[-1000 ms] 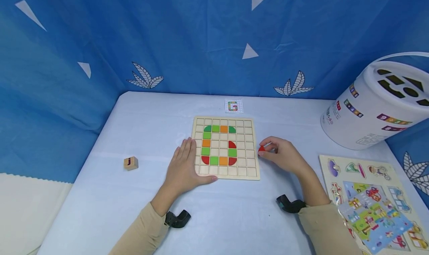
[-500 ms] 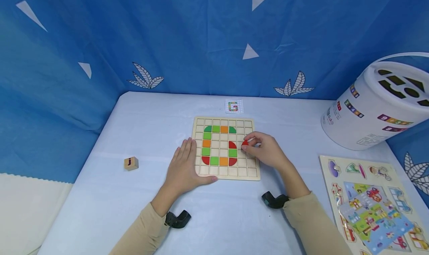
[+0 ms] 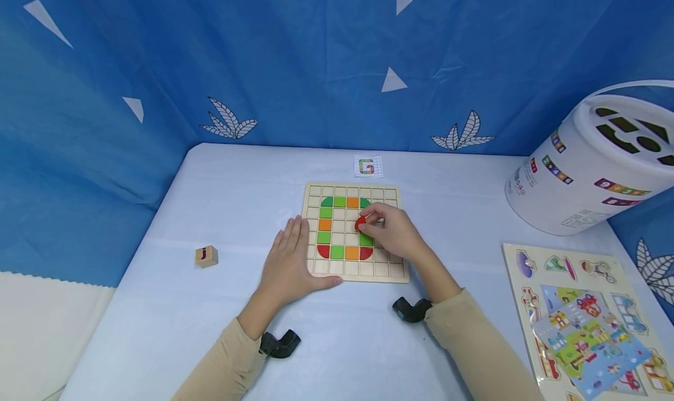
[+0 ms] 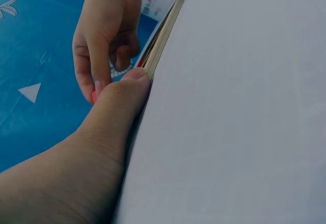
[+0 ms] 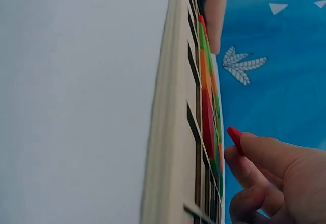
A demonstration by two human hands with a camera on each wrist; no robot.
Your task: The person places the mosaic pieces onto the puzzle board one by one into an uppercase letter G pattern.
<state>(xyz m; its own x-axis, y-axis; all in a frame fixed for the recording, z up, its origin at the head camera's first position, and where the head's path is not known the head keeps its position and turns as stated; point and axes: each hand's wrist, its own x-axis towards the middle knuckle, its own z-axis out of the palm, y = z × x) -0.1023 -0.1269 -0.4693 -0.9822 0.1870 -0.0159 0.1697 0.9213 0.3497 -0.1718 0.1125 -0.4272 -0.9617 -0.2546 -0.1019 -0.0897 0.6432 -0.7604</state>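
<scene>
A square wooden grid board (image 3: 381,270) lies on the table, with green, orange and red tiles set in its cells. My left hand (image 3: 288,266) rests along the board's left side, fingers straight, the thumb at the front edge. Between thumb and fingertips my right hand (image 3: 392,230) pinches a small red tile (image 5: 235,138), held above the board near the right column of tiles. That hand covers part of the column in the head view. Behind the board lies a small card (image 3: 368,166) printed with a coloured G on a grid.
A wooden letter cube (image 3: 206,256) sits on the left of the table. At the right stand a white bucket (image 3: 560,172) with a shape-slotted lid and a picture puzzle board (image 3: 513,254) with printed sheets (image 3: 590,342) on it. A blue curtain hangs behind.
My right hand has carried the red tile leftward, from beside the board's right edge to over its tile column. The left hand has stayed in place.
</scene>
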